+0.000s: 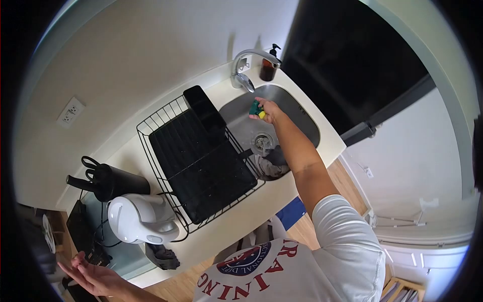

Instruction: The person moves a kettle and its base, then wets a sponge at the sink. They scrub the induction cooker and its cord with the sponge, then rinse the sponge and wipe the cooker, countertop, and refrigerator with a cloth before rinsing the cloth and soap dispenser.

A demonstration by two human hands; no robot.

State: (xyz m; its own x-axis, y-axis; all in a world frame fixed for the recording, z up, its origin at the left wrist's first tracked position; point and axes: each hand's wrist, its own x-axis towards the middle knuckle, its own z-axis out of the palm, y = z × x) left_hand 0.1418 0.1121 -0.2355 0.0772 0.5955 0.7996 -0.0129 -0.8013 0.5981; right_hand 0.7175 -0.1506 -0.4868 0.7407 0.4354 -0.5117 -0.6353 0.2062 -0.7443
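Note:
My right hand (269,110) is closed around a green and yellow sponge (255,107), held over the far part of the steel sink (236,111). Above and beyond that hand is the chrome faucet (245,80). Lower in the sink sits the drain (262,143), with dishes (269,166) partly hidden by my forearm. At the lower left, away from the sink, my left hand (95,277) is raised with its fingers apart and nothing in it. The white electric kettle (138,219) stands not far from it.
A black wire dish rack (201,166) stands left of the sink. An amber pump bottle (268,70) is behind the faucet. A black utensil holder (118,181) and a dark cloth (162,255) lie on the counter's left part. A large black panel (352,60) rises at the right.

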